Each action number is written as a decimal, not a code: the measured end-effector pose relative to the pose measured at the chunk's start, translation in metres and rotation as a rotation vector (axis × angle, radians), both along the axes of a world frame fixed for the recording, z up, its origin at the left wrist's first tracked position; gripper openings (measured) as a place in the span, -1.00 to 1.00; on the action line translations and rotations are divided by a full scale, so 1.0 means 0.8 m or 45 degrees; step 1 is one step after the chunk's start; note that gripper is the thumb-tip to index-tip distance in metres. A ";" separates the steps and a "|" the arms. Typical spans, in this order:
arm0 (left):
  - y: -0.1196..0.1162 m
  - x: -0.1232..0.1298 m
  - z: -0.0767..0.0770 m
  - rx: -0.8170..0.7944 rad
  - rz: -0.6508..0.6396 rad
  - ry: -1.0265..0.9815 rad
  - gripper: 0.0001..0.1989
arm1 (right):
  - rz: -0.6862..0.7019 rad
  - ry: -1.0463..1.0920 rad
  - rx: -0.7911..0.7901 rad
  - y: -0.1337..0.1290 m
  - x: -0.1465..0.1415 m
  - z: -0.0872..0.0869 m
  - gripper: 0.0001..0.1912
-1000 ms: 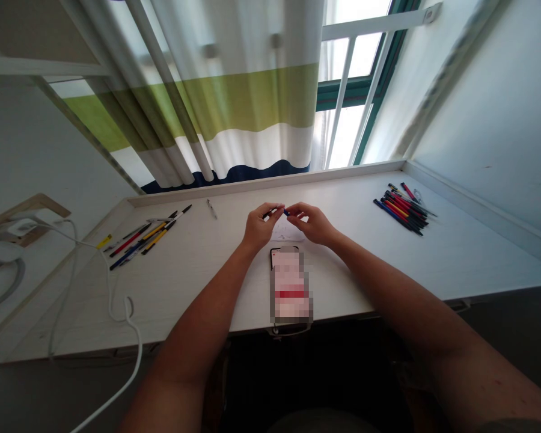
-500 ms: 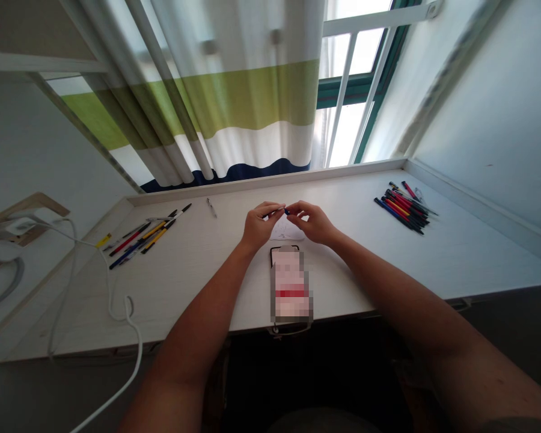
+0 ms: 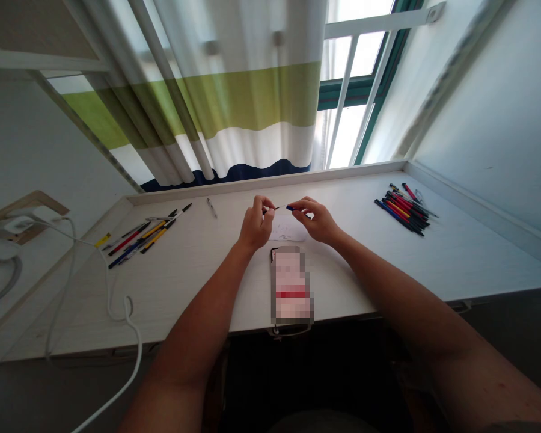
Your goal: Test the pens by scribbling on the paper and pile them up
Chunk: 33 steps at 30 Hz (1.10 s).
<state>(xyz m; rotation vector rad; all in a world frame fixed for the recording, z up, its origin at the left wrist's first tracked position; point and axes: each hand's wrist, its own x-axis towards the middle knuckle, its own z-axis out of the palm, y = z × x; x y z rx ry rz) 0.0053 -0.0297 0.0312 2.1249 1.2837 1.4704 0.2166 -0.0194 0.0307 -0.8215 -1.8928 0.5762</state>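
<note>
Head view: I am holding a pen [image 3: 282, 208] raised above the desk [image 3: 198, 264], between both hands. My left hand [image 3: 255, 227] is pinching the dark end with fingertips closed on it; my right hand [image 3: 316, 221] is pinching the blue end likewise, seemingly so the two parts can be worked against each other. Directly below the grip a small white paper [image 3: 287, 229] is lying, and nearer me a phone [image 3: 290, 287]. Well left of the grip a loose row of pens [image 3: 140, 238] is lying; well right, a tighter pile of pens [image 3: 404, 208].
</note>
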 end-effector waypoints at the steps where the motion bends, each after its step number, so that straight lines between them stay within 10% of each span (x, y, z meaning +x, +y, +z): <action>1: 0.000 -0.002 0.001 0.000 0.018 0.044 -0.91 | -0.013 -0.017 0.032 -0.001 0.001 0.001 -0.74; 33: -0.007 0.005 0.007 0.216 -0.161 0.510 -0.70 | -0.043 -0.401 0.351 -0.001 -0.010 -0.005 -0.77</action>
